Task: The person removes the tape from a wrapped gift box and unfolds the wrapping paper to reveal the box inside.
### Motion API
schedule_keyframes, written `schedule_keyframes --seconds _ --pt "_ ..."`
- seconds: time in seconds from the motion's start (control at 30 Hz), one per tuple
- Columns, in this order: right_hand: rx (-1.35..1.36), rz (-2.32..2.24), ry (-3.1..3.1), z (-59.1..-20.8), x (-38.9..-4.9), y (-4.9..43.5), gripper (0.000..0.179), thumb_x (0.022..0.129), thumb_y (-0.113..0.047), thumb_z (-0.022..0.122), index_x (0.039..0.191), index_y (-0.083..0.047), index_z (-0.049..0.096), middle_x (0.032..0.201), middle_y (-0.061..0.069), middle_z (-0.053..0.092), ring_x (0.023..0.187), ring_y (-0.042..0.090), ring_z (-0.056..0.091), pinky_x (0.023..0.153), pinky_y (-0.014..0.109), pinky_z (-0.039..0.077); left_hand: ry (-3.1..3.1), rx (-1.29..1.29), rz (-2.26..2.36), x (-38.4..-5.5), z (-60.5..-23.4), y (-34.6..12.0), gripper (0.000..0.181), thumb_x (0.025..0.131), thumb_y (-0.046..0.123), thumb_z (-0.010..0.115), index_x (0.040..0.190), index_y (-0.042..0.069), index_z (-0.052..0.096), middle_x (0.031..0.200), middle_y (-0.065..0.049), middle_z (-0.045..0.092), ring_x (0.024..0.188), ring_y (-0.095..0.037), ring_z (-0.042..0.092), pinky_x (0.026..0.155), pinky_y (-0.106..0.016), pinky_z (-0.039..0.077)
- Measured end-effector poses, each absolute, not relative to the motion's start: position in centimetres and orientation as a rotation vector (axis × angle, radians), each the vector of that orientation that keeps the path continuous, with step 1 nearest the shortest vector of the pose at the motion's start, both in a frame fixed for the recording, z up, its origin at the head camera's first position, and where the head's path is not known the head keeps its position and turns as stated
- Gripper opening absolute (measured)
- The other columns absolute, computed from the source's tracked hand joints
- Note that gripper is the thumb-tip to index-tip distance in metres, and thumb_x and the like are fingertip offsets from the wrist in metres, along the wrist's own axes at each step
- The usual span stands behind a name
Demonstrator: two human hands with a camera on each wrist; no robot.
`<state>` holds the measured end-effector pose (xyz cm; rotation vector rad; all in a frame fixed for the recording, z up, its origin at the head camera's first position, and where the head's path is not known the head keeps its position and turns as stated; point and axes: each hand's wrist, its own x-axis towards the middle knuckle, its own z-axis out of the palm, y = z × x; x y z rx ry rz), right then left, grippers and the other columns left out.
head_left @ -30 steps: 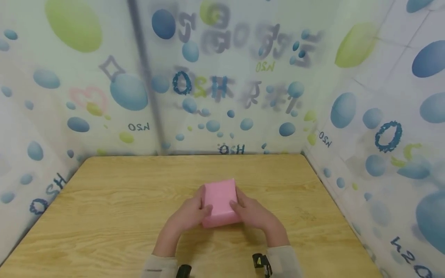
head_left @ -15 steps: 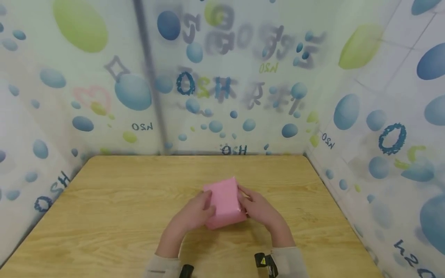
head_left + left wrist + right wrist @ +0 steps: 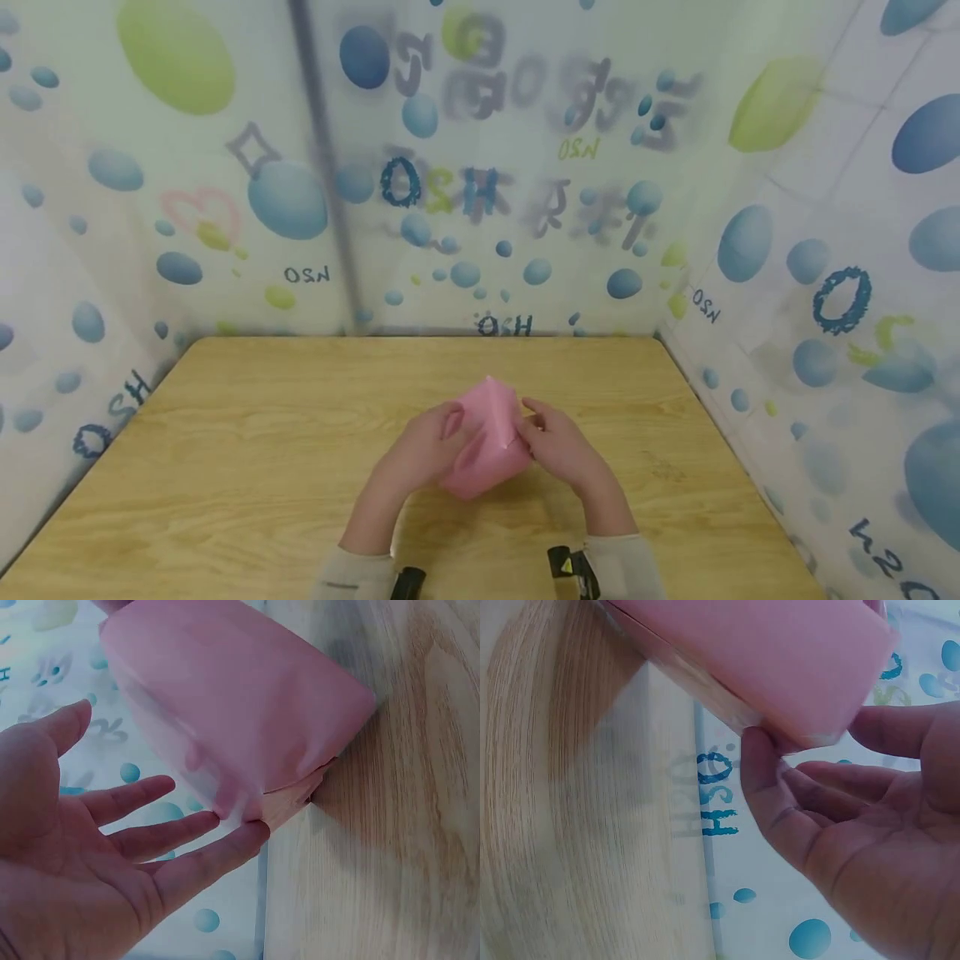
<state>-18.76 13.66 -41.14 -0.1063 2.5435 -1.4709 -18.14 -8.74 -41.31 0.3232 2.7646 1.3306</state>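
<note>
A pink paper-wrapped box (image 3: 501,421) is tilted between my two hands, close over the wooden table. My left hand (image 3: 420,450) is at its left side. In the left wrist view its fingers (image 3: 202,862) are spread and fairly straight, their tips at the box's lower edge, while the thumb stands apart. On the other side, my right hand (image 3: 558,446) pinches a corner of the box. The right wrist view shows a fingertip at the lower edge and the thumb (image 3: 889,727) on the opposite side. Along the box's underside (image 3: 705,682) runs a folded seam.
The wooden table (image 3: 300,392) spreads out around the hands. Patterned curtains (image 3: 465,275) with blue and green spots and lettering rise behind it and along both sides. Black wrist cameras (image 3: 561,562) sit at the sleeves.
The box has turned and tipped in my hands, and its right side now faces up more. My left thumb and fingers shifted on its left side; the right hand moved to the right edge.
</note>
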Motion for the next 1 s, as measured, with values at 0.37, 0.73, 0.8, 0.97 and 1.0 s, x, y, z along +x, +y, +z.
schedule_keyframes --seconds 0.37,0.73,0.8,0.97,1.0 --pt "-0.131 -1.554 2.532 -41.5 -19.2 13.7 0.048 0.111 -0.019 0.054 0.153 0.002 0.052 0.133 0.017 0.069 0.1 0.02 0.071 0.088 0.041 0.063 2.653 0.176 1.369 -18.3 -41.1 -8.2 0.068 0.105 0.052 0.061 0.148 0.0 0.057 0.141 -0.024 0.067 0.13 -0.04 0.066 0.105 -0.058 0.057" --pt "-0.163 -1.656 2.467 -41.3 -19.5 13.3 0.042 0.111 -0.009 0.05 0.152 -0.008 0.058 0.124 0.015 0.069 0.095 0.019 0.069 0.088 0.044 0.065 2.425 0.076 1.547 -18.5 -40.9 -8.2 0.074 0.104 0.049 0.064 0.154 -0.002 0.045 0.152 -0.028 0.056 0.118 -0.034 0.071 0.088 -0.048 0.065" --pt "-0.17 -1.656 2.454 -41.4 -19.5 13.2 0.042 0.111 -0.008 0.049 0.152 -0.011 0.058 0.121 0.015 0.069 0.095 0.019 0.069 0.089 0.045 0.065 2.38 0.061 1.591 -18.5 -41.0 -8.2 0.074 0.105 0.047 0.065 0.156 -0.002 0.042 0.153 -0.029 0.054 0.114 -0.032 0.072 0.086 -0.047 0.066" --pt "-0.203 -1.617 2.46 -42.2 -19.7 13.3 0.043 0.111 -0.011 0.051 0.153 -0.015 0.057 0.125 0.016 0.067 0.098 0.02 0.071 0.088 0.047 0.064 2.327 0.034 1.645 -18.5 -41.4 -8.5 0.072 0.105 0.043 0.065 0.157 0.0 0.04 0.155 -0.03 0.052 0.114 -0.032 0.072 0.086 -0.048 0.066" --pt "-0.21 -1.603 2.463 -42.4 -19.8 13.3 0.043 0.111 -0.012 0.051 0.154 -0.015 0.057 0.126 0.016 0.067 0.099 0.021 0.071 0.088 0.047 0.064 2.32 0.03 1.656 -18.5 -41.5 -8.5 0.072 0.106 0.043 0.065 0.158 0.0 0.039 0.155 -0.03 0.052 0.114 -0.033 0.072 0.086 -0.049 0.066"
